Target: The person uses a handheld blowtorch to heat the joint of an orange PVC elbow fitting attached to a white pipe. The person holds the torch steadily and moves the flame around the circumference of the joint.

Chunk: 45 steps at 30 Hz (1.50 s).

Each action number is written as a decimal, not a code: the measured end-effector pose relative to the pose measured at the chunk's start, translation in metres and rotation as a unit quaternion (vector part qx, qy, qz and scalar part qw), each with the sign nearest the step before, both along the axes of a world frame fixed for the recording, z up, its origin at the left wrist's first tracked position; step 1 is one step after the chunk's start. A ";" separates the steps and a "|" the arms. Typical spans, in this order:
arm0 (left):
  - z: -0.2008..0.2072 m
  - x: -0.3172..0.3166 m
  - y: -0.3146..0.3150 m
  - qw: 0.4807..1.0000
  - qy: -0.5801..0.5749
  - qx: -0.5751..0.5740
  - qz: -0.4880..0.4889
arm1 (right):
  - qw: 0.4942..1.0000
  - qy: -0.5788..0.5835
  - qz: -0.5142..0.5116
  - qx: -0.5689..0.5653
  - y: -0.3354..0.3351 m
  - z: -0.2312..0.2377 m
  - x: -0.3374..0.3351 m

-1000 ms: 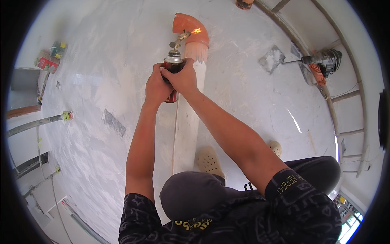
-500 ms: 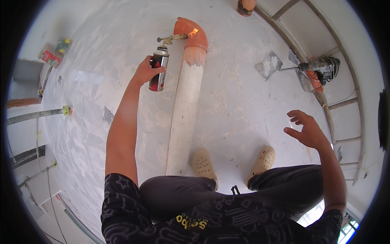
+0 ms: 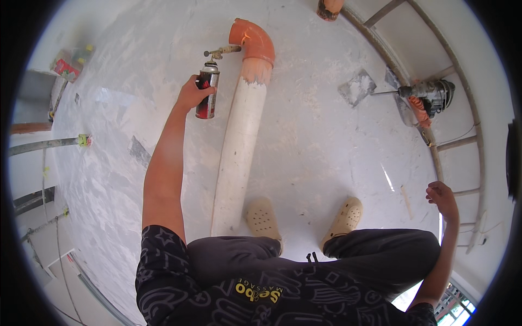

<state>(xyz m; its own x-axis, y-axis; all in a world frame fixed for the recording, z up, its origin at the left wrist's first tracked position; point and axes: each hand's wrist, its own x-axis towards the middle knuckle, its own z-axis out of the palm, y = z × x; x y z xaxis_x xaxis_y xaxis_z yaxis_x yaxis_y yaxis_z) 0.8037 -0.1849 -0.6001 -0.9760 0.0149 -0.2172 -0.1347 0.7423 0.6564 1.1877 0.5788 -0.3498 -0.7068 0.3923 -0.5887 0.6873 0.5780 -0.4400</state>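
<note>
My left hand is wrapped round the can of a gas torch, held upright left of the pipe. Its brass-coloured nozzle reaches the side of an orange pipe elbow; a faint yellow flame licks over the elbow. The elbow sits on the far end of a long pale pipe, orange at that end with a ragged white edge. The pipe runs along the floor toward me, passing left of my shoes. My right hand is out at the right, away from the pipe, fingers loosely curled with nothing visible in them.
A power drill with a long bit lies at the right near a wooden ladder. Beside the bit is a grey square slab. Another orange pipe piece stands at the far edge. Conduits and a red package are at the left.
My right hand has swung outward to the right and toward me, its fingers curling in. The torch stays by the elbow; its flame looks fainter and lies over the elbow's left part.
</note>
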 end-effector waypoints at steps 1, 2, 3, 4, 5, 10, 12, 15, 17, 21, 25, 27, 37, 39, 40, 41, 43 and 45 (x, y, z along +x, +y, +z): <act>-0.003 0.001 0.000 1.000 -0.003 -0.005 -0.005 | 1.000 -0.013 0.010 -0.001 0.000 0.000 -0.001; -0.005 0.002 -0.001 1.000 -0.006 -0.012 -0.008 | 1.000 -0.008 0.013 -0.005 0.000 0.000 -0.003; -0.008 0.003 -0.002 1.000 -0.010 -0.019 -0.010 | 1.000 -0.007 0.020 -0.007 0.000 -0.001 -0.005; -0.010 0.005 -0.002 1.000 -0.007 -0.020 -0.013 | 0.999 -0.004 0.031 -0.008 -0.001 -0.001 -0.007; -0.012 0.006 -0.003 1.000 -0.004 -0.020 -0.016 | 1.000 -0.007 0.025 -0.005 -0.002 0.000 -0.007; -0.020 0.013 -0.004 1.000 0.000 -0.022 -0.005 | 1.000 -0.018 0.024 -0.002 -0.004 -0.002 -0.010; -0.022 0.015 -0.005 1.000 0.001 -0.017 -0.001 | 0.999 -0.018 0.027 -0.003 -0.003 -0.003 -0.011; -0.024 0.017 -0.007 1.000 -0.002 -0.017 -0.001 | 0.999 -0.020 0.027 -0.010 -0.002 -0.004 -0.010; -0.024 0.018 -0.007 1.000 -0.003 -0.016 0.004 | 0.999 -0.024 0.025 -0.010 -0.001 -0.003 -0.009; -0.024 0.019 -0.005 1.000 0.000 -0.030 0.008 | 0.999 -0.028 0.025 -0.007 0.000 -0.003 -0.008; -0.027 0.017 -0.003 1.000 -0.003 -0.026 0.008 | 0.999 -0.030 0.028 -0.010 0.002 -0.005 -0.007; -0.030 0.015 -0.003 1.000 -0.001 -0.028 0.006 | 0.999 -0.025 0.028 -0.016 0.002 -0.006 -0.007; -0.042 0.009 0.005 0.999 -0.001 -0.045 0.001 | 0.999 -0.024 0.041 -0.020 0.000 -0.006 -0.010; -0.042 0.008 0.007 0.999 -0.001 -0.041 0.002 | 0.999 -0.024 0.042 -0.016 0.000 -0.007 -0.009; -0.042 0.007 0.008 0.999 -0.002 -0.041 0.001 | 0.999 -0.027 0.045 -0.008 0.000 -0.007 -0.009; -0.042 0.007 0.008 0.999 -0.005 -0.042 0.002 | 0.999 -0.022 0.041 -0.014 0.000 -0.007 -0.009; -0.042 0.006 0.010 0.999 -0.006 -0.043 0.004 | 0.999 -0.022 0.042 -0.012 -0.001 -0.007 -0.008; -0.042 0.007 0.011 0.999 -0.006 -0.044 0.008 | 0.999 -0.018 0.041 -0.012 -0.001 -0.007 -0.008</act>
